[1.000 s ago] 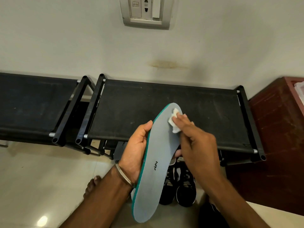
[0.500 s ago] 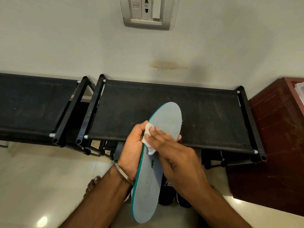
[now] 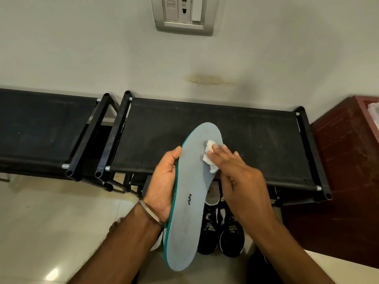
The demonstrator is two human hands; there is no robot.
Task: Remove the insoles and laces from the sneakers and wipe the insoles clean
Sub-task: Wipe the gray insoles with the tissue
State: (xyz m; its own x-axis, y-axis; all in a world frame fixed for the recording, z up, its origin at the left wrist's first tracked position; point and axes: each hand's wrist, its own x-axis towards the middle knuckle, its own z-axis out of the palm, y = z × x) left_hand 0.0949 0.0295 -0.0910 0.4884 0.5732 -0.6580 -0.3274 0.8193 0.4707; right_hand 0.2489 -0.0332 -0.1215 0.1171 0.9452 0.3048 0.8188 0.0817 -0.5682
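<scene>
— What have you got there?

— A long, flat grey foam insole (image 3: 191, 193) with a teal edge running down its left side. My left hand (image 3: 164, 181) grips it along that edge, thumb up by the forefoot and fingers curled behind it, and the heel end hangs down past my wrist.

— How does the surface look?

— Matte and even grey, with a small black logo printed near the middle. There is a faint lighter scuffing toward the heel.

— And the other hand?

— My right hand (image 3: 240, 177) presses a small crumpled white wipe (image 3: 210, 155) onto the wide toe end of the insole, fingertips bent over the wad to pinch it against the foam.

— Where is all this?

— I hold the insole up in the air in front of a black fabric-topped shoe rack with a black tube frame (image 3: 246, 140), which stands against a pale wall. Below the insole, on the cream tiled floor (image 3: 51, 222), a pair of black sneakers with white soles (image 3: 223, 230) stands side by side, partly hidden by the insole and my right forearm.
</scene>
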